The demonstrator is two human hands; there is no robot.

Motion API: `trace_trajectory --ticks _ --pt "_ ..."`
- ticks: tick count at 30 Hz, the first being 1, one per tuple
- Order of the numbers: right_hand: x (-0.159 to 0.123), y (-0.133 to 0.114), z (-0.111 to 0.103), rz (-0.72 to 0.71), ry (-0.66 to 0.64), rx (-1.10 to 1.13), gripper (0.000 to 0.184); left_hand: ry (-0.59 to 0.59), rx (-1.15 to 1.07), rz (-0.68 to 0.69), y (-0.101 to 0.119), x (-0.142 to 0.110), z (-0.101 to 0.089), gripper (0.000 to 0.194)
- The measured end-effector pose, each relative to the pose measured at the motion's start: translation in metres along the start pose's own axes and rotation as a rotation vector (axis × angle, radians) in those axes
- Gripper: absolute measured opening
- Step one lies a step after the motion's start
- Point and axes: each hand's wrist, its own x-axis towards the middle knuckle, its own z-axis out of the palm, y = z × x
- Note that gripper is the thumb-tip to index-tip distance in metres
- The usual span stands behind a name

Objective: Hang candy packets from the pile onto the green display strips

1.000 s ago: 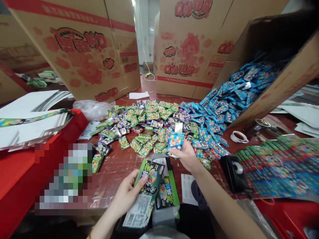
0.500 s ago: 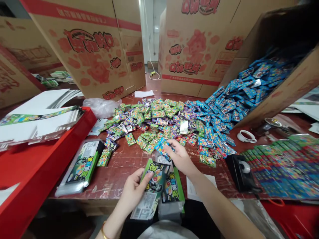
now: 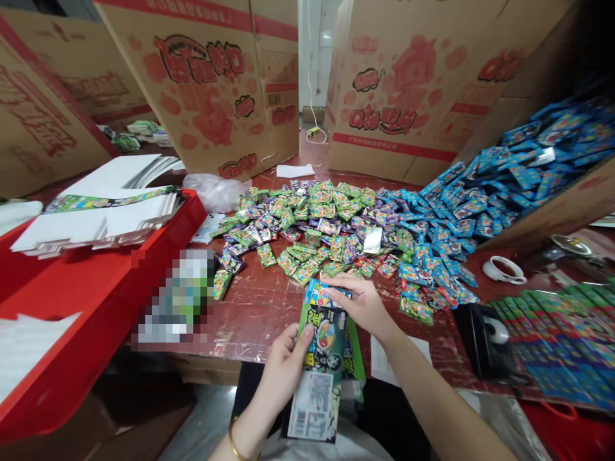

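**Hands meet over a green carton at the table edge**

Fingers of our left hand are curled around the left side of a green printed carton, thumb laid across its front face, gripping it firmly rather than spread. We hold the carton upright and slightly tilted, its lower end hanging off the near edge of the dark red table, just above our lap. Its front shows cartoon art with a round multicoloured disc, and a white flap with a barcode sits at the bottom. A second green carton shows just behind it to the right.

Our right hand is partly closed, thumb and fingers pinching a small bundle of blue sachets right at the carton's top opening; the sachets touch the carton's upper edge. How many sachets are in the pinch we cannot tell.

Beyond our hands lies a broad heap of green and purple sachets, merging on the right with blue sachets spilling from a tipped cardboard box. To the left sits a red crate with flat white card blanks stacked on it. A black tape dispenser stands near our right forearm, beside overlapping printed sheets, with large printed cardboard boxes behind the heap.
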Motion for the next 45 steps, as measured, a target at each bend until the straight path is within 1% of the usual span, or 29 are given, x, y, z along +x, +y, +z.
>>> trace_trajectory --ticks 2,3,8,9,11,13,14,16,17,18,19,20,21,22,25,28,29,32,33,34,35,36,38,39,41,44,45 --pt "0.000 -0.001 0.003 0.008 -0.090 0.001 0.020 0.016 -0.014 -0.015 -0.004 -0.007 -0.001 0.035" --pt "0.000 -0.001 0.005 0.018 -0.108 0.017 0.019 0.024 -0.024 -0.020 -0.006 -0.011 -0.002 0.035" --pt "-0.005 0.003 0.025 0.047 -0.085 0.023 0.019 0.086 -0.074 -0.013 -0.017 -0.028 -0.010 0.035" --pt "-0.006 0.004 0.030 0.062 -0.106 0.014 0.019 0.095 -0.071 -0.010 -0.019 -0.031 -0.012 0.035" --pt "-0.005 0.006 0.035 0.106 -0.189 0.005 0.018 0.109 -0.060 -0.006 -0.024 -0.035 -0.015 0.035" --pt "0.000 0.005 0.036 0.134 -0.319 0.015 0.021 0.122 -0.049 -0.004 -0.027 -0.039 -0.019 0.037" --pt "0.004 0.004 0.035 0.130 -0.414 0.035 0.027 0.122 -0.043 -0.005 -0.027 -0.040 -0.020 0.037" --pt "0.015 -0.002 0.031 0.094 -0.649 0.081 0.045 0.100 -0.020 -0.008 -0.026 -0.042 -0.021 0.037" --pt "0.021 -0.006 0.028 0.072 -0.761 0.095 0.050 0.081 0.003 -0.007 -0.025 -0.043 -0.021 0.036" --pt "0.027 -0.011 0.026 0.055 -0.853 0.098 0.048 0.057 0.034 -0.003 -0.023 -0.043 -0.020 0.035" --pt "0.033 -0.016 0.023 0.042 -0.919 0.085 0.041 0.038 0.066 0.006 -0.022 -0.043 -0.019 0.035" --pt "0.039 -0.021 0.021 0.031 -0.955 0.063 0.031 0.023 0.095 0.016 -0.020 -0.043 -0.018 0.034" --pt "0.043 -0.025 0.020 0.013 -0.970 0.039 0.024 0.013 0.118 0.027 -0.019 -0.042 -0.016 0.033" --pt "0.046 -0.029 0.018 -0.007 -0.975 0.016 0.021 0.007 0.131 0.034 -0.017 -0.042 -0.014 0.033" --pt "0.050 -0.033 0.013 -0.042 -0.941 -0.032 0.020 -0.004 0.139 0.040 -0.013 -0.040 -0.008 0.036" --pt "0.051 -0.031 0.009 0.003 -0.894 -0.038 0.022 -0.004 0.149 0.042 -0.011 -0.039 -0.003 0.037" --pt "0.051 -0.029 0.009 0.012 -0.911 -0.037 0.023 -0.007 0.147 0.039 -0.011 -0.038 -0.002 0.038" --pt "0.050 -0.025 0.013 -0.009 -1.036 -0.036 0.027 -0.019 0.126 0.025 -0.014 -0.037 -0.002 0.038" --pt "0.048 -0.024 0.015 -0.001 -1.037 -0.022 0.029 -0.013 0.125 0.025 -0.015 -0.036 -0.003 0.038" --pt "0.045 -0.023 0.017 0.025 -0.983 0.000 0.032 0.001 0.126 0.029 -0.017 -0.036 -0.005 0.037" --pt "0.041 -0.022 0.018 0.061 -0.880 0.018 0.035 0.021 0.124 0.035 -0.018 -0.036 -0.008 0.037" --pt "0.035 -0.020 0.020 0.084 -0.750 0.028 0.038 0.044 0.118 0.039 -0.019 -0.036 -0.010 0.037" --pt "0.020 -0.014 0.023 0.057 -0.514 0.022 0.036 0.087 0.082 0.040 -0.021 -0.038 -0.017 0.038" --pt "0.012 -0.010 0.024 0.019 -0.442 0.016 0.032 0.109 0.059 0.045 -0.022 -0.039 -0.020 0.038" --pt "-0.006 -0.001 0.030 -0.026 -0.359 0.023 0.024 0.172 0.010 0.082 -0.022 -0.040 -0.024 0.044" --pt "-0.031 0.011 0.043 0.054 -0.216 0.087 0.025 0.268 -0.026 0.192 -0.020 -0.039 -0.028 0.067" --pt "-0.037 0.013 0.047 0.086 -0.170 0.117 0.023 0.277 -0.002 0.212 -0.018 -0.038 -0.028 0.069"
